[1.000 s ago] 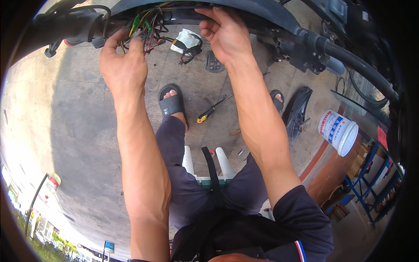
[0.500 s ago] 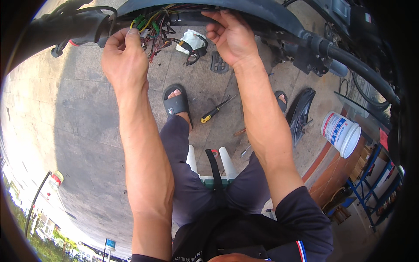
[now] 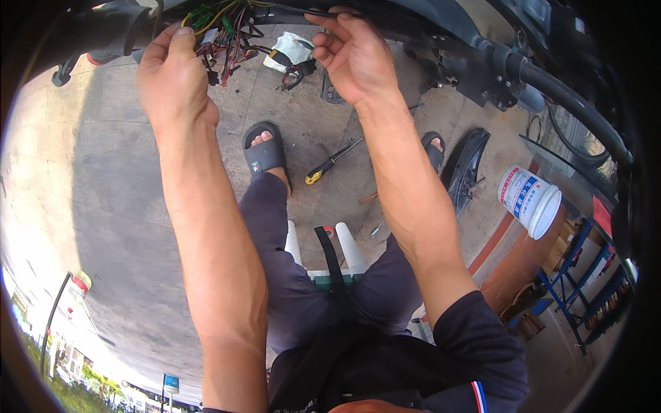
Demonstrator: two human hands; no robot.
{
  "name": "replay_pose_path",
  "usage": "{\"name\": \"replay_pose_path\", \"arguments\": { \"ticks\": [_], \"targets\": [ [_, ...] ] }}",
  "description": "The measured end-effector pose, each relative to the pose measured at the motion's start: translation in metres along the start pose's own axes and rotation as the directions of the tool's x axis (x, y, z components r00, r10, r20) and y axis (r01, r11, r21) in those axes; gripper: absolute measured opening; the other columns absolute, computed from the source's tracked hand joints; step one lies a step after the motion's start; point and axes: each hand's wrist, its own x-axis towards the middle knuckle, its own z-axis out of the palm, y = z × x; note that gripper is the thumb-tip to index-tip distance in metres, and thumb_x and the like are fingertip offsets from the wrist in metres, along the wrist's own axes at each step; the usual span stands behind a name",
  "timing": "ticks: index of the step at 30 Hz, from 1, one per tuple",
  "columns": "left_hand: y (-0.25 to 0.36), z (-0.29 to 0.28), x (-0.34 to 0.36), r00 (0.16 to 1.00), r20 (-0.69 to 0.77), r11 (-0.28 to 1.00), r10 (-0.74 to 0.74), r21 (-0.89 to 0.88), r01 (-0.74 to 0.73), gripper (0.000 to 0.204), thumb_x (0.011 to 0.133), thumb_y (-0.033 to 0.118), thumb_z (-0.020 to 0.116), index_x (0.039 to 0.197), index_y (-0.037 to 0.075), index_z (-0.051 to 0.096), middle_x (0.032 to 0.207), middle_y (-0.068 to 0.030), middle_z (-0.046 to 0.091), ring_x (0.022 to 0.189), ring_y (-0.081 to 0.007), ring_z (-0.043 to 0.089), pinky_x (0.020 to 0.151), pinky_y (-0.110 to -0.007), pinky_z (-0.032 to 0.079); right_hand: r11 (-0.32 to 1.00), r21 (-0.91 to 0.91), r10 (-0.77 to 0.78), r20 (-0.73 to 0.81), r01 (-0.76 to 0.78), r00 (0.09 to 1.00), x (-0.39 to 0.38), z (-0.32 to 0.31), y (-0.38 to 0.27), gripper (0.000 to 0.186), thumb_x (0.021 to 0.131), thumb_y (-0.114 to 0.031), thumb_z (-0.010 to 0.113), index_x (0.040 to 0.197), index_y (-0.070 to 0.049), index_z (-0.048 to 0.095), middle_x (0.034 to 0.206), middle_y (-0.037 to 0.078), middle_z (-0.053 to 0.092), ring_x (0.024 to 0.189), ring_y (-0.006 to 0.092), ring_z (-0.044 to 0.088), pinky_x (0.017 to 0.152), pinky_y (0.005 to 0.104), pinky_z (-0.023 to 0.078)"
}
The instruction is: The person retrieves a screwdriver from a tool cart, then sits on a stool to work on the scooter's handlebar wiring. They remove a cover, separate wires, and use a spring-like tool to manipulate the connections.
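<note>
My left hand [image 3: 175,82] is closed in a pinch at the upper left, with a yellow wire [image 3: 185,20] at its thumb tip. Beside it, green connectors [image 3: 200,15] and a tangle of multicoloured wires [image 3: 237,48] spill from under a dark vehicle frame [image 3: 427,24]. My right hand [image 3: 361,65] is raised to the frame, palm toward me, its thumb and forefinger closed on a thin black cable [image 3: 303,9]. The fingertips partly hide that cable. Between my hands hangs a black lead with a yellow connector [image 3: 281,58], in front of a white packet [image 3: 292,47].
On the paving lie a yellow-and-black screwdriver [image 3: 320,171] and a black curved plastic part [image 3: 465,168]. A white bucket [image 3: 530,199] lies tilted at the right, near a blue rack [image 3: 571,282]. My sandalled feet stand either side of the screwdriver.
Both hands have shifted slightly left and up in the picture, along with the whole scene. The black cable at my right fingertips now shows more plainly. My left hand keeps its pinch.
</note>
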Motion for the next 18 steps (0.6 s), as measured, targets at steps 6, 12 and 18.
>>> {"name": "replay_pose_path", "arguments": {
  "ticks": [6,12,18],
  "targets": [
    [0.003,0.003,-0.001,1.0,0.011,0.998,0.005,-0.061,-0.005,0.026,0.09,0.007,0.066,0.111,-0.009,0.063,0.099,-0.0139,0.069,0.088,-0.0181,0.065,0.082,-0.027,0.051,0.994,0.1,0.034,-0.033,-0.031,0.999,-0.001,0.0,0.002,0.031,0.104,-0.038,0.051,0.103,-0.009,0.062,0.09,0.007,0.069,0.079,0.0212,0.067,0.064,0.0335,0.053],
    [-0.002,-0.014,0.018,0.995,0.093,0.998,-0.044,-0.032,0.047,0.032,0.093,0.007,0.066,0.121,-0.009,0.058,0.106,-0.0149,0.068,0.093,-0.0205,0.066,0.077,-0.029,0.053,0.976,-0.028,-0.217,-0.197,0.215,0.956,0.0,0.01,-0.001,0.013,0.102,-0.018,0.056,0.114,-0.016,0.054,0.096,0.008,0.07,0.065,0.0123,0.06,0.054,0.0243,0.05],
    [-0.011,-0.022,0.029,0.993,0.099,0.996,-0.06,-0.061,0.066,0.031,0.093,0.006,0.067,0.119,-0.009,0.059,0.107,-0.0151,0.068,0.096,-0.0215,0.066,0.08,-0.03,0.053,0.948,-0.119,-0.319,-0.307,0.297,0.897,-0.001,0.024,-0.004,0.04,0.1,-0.014,0.057,0.137,-0.012,0.04,0.096,0.009,0.069,0.056,0.0107,0.055,0.047,0.0233,0.046]
  ]
}}
